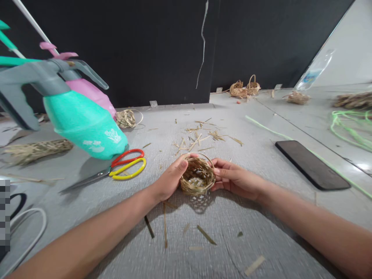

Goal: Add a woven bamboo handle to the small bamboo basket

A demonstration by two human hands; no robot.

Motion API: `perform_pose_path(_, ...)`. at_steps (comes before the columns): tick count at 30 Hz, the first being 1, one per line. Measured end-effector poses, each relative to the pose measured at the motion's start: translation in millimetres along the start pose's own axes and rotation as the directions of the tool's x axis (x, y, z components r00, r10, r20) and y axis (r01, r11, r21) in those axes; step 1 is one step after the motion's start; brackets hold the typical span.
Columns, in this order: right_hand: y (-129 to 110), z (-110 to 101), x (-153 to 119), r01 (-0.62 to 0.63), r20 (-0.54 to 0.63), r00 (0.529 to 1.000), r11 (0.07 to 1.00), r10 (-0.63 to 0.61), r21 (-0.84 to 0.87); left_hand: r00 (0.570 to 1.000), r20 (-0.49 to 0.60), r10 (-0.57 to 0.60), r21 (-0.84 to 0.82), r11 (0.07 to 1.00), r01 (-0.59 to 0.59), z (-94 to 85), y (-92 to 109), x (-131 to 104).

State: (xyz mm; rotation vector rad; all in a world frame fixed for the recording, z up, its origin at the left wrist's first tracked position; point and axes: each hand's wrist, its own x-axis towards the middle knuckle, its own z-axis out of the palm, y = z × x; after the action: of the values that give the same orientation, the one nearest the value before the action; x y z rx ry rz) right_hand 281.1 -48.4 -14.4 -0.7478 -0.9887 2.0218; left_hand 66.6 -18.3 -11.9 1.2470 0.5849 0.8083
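Note:
A small woven basket [198, 179] with a thin hoop handle is held between my two hands, tilted so its inside faces me. My left hand [171, 176] grips its left side, thumb along the rim and the other fingers partly hidden behind. On the right side, my right hand [232, 176] pinches the rim near the handle's end with thumb and fingers. Loose straw-coloured strips [197, 141] lie scattered beyond the basket, and a dark green strip [206, 235] lies nearer to me. Scissors [128, 168] with red and yellow handles rest to the left.
A teal spray bottle [84, 120] and a pink spray bottle [91, 95] stand at left. A black phone [310, 164] lies at right beside green string [354, 128]. Small baskets [238, 90] sit by the black wall [145, 50]. A plastic bottle [315, 73] stands far right.

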Motion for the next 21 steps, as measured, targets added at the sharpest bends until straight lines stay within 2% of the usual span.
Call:
perform_pose_path(10,-1.0,-1.5,3.7,-0.064,-0.011,0.998,0.997,0.064,0.033,0.999,-0.031,0.010,0.091,0.996,-0.007,-1.8,-1.7,1.8)
perform_pose_path(15,2.6,1.3,2.0,0.017,-0.001,1.000,0.999,-0.017,0.030,1.000,-0.002,0.012,-0.062,0.998,-0.012,-0.9,-2.6,2.0)
perform_pose_path(18,4.8,2.2,0.3,0.089,-0.028,0.996,0.994,-0.090,-0.063,1.000,-0.012,-0.020,-0.140,0.990,0.018,0.9,-0.9,2.9)
perform_pose_path(21,8.4,0.6,0.2,0.176,-0.040,0.980,0.937,-0.197,-0.302,0.994,-0.100,-0.050,-0.188,0.982,0.030,1.0,1.5,4.2)
